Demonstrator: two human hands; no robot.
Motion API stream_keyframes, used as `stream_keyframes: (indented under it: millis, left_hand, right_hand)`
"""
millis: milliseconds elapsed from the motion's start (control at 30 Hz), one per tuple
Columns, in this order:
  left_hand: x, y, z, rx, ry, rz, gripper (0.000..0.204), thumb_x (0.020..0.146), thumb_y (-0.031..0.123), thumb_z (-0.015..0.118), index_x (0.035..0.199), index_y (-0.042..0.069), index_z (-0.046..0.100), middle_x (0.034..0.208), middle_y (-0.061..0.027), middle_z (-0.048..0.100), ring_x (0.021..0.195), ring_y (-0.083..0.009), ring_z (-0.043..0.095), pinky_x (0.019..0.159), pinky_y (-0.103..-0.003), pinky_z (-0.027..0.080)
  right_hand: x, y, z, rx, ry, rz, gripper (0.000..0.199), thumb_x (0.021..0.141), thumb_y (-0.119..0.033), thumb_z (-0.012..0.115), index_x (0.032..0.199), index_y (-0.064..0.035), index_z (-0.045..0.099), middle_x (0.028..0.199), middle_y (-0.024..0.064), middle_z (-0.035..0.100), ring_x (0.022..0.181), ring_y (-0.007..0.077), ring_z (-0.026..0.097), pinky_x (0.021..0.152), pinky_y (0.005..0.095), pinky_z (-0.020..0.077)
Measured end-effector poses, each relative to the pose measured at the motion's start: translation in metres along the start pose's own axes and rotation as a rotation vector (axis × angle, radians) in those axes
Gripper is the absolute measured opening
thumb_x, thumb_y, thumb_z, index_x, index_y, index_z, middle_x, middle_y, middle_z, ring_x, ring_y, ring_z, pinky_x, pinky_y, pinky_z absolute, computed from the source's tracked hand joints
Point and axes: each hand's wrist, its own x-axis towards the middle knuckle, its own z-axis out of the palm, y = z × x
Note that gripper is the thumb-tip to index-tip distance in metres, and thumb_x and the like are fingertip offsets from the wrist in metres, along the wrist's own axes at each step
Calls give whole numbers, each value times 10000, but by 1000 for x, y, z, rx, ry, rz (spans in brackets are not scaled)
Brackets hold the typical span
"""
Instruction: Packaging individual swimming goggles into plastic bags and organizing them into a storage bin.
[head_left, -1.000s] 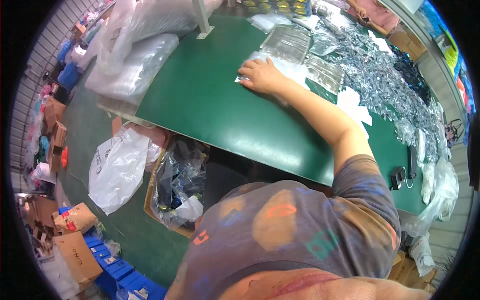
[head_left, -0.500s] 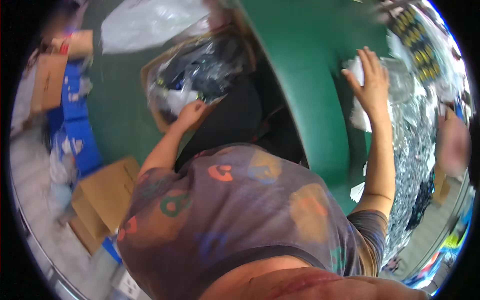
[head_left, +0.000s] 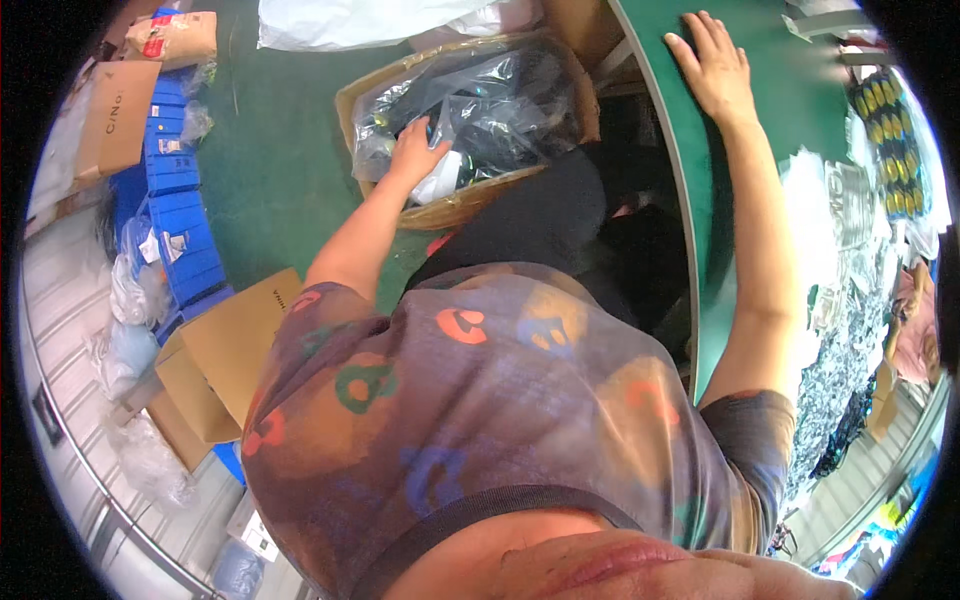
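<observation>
My left hand [head_left: 415,150] reaches down into an open cardboard box [head_left: 470,205] on the floor, among clear plastic packets of dark items [head_left: 500,100]. Its fingertips are buried between the packets, so its grip is hidden. My right hand [head_left: 715,65] lies flat on the green table [head_left: 790,60] near its edge, fingers spread and holding nothing. My patterned shirt fills the lower middle of the view.
Silvery packets [head_left: 850,230] and a tray of yellow and black pieces [head_left: 885,95] lie on the table's right side. Blue crates [head_left: 185,220], brown cardboard boxes [head_left: 230,340] and a white plastic bag [head_left: 350,20] stand on the green floor at left.
I have bent down and turned from the table to the floor. My left hand has gone deeper into the box, and my right hand has slid along the table edge.
</observation>
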Motion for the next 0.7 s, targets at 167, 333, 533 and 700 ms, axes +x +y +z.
stream_keyframes:
  millis: [167, 333, 533, 700]
  left_hand:
    - [23, 0, 28, -114, -176, -269, 888, 774, 425, 810, 1461, 17, 421, 1355, -257, 581, 1245, -393, 574, 1054, -447, 458]
    - [-64, 93, -43, 126, -832, 423, 260, 999, 281, 527, 1187, 147, 646, 1034, -226, 702, 956, -426, 673, 840, -520, 521]
    - [-222, -90, -36, 105, -834, 343, 276, 877, 243, 654, 1112, 102, 681, 1234, -223, 627, 1102, -420, 624, 892, -530, 510]
    - [-231, -99, 20, 96, -934, 54, 299, 867, 312, 646, 1081, 122, 733, 1186, -233, 657, 1054, -410, 654, 892, -496, 530]
  right_hand:
    - [9, -8, 1, 171, -45, 9, 583, 997, -484, 528, 1442, -109, 500, 1553, 132, 421, 1470, 310, 338, 1194, 507, 245]
    - [4, 23, 34, 153, 50, -52, 591, 982, -562, 522, 1449, -200, 512, 1554, 90, 438, 1466, 276, 362, 1184, 516, 269]
    - [11, 24, 28, 170, 51, -98, 561, 990, -518, 538, 1421, -159, 548, 1514, 105, 484, 1416, 288, 430, 1159, 444, 330]
    - [19, 11, 25, 224, 41, -107, 519, 1016, -438, 545, 1443, -143, 530, 1524, 118, 475, 1413, 296, 441, 1154, 399, 350]
